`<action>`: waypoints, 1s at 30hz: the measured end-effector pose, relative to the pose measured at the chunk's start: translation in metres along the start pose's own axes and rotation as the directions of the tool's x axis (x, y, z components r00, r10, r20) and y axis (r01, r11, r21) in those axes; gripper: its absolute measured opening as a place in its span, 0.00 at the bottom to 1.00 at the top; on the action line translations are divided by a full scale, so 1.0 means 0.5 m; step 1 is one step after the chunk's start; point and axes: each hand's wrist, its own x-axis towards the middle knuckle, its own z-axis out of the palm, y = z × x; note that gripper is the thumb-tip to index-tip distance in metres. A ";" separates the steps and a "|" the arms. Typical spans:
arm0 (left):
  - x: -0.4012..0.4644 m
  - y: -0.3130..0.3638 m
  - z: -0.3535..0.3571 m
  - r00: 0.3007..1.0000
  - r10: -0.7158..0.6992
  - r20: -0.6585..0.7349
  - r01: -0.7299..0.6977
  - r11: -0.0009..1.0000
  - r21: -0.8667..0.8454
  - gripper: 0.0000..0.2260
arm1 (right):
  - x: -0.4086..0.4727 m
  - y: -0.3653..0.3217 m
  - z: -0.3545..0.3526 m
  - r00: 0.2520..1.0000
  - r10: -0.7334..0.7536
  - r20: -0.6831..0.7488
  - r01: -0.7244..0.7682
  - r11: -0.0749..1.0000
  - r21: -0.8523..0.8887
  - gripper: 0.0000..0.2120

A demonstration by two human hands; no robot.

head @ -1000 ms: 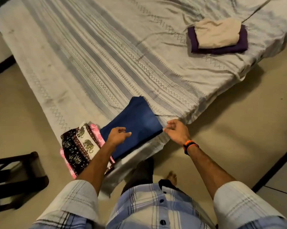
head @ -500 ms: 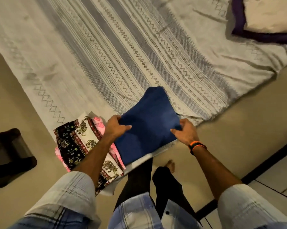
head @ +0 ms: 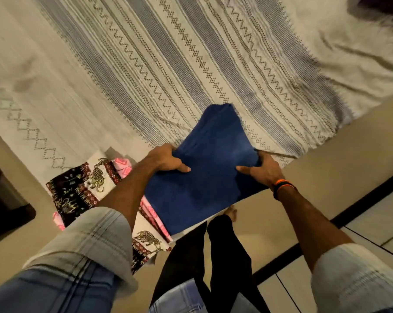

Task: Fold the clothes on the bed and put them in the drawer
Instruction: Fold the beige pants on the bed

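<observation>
Head view: my left hand (head: 166,160) grips the left edge of the folded blue garment (head: 204,172), thumb on top and fingers curled under it; my right hand (head: 260,169) grips the opposite edge the same way, thumb pointing inward across the cloth. The garment spans the gap between both hands, with its far end reaching beyond my knuckles over the striped bedspread (head: 145,64) and its near end extending toward my legs, past the bed edge. Whether the far end touches the bedspread cannot be determined. I judge the garment to be light, soft and limp: it dips slightly between my thumbs and would sag or unfold if supported at one edge only. Recommended hold: both side edges at mid-length, as now, with the fingers spread beneath to support the folded layers and the thumbs clamping from above. The fabric appears matte, so slipping is unlikely; the main risk is the fold opening during carrying. Just left of my left forearm lies the patterned clothing stack (head: 78,193), black with elephant print over pink cloth, also folded. No drawer is visible here.
</observation>
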 end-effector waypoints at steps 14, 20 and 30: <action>-0.236 0.097 -0.014 0.988 0.153 0.008 -0.116 0.785 -0.608 0.20 | -0.182 -0.028 -0.214 0.963 -0.242 0.118 0.061 0.623 0.780 0.37; -0.318 0.229 -0.012 0.971 0.239 -0.007 -0.170 0.672 -0.721 0.19 | -0.220 -0.021 -0.298 0.924 -0.382 0.025 0.133 0.383 0.914 0.31; -0.321 0.462 0.093 0.960 0.252 -0.121 -0.225 0.439 -0.870 0.21 | -0.150 0.047 -0.451 0.928 -0.372 0.025 0.185 0.515 0.837 0.24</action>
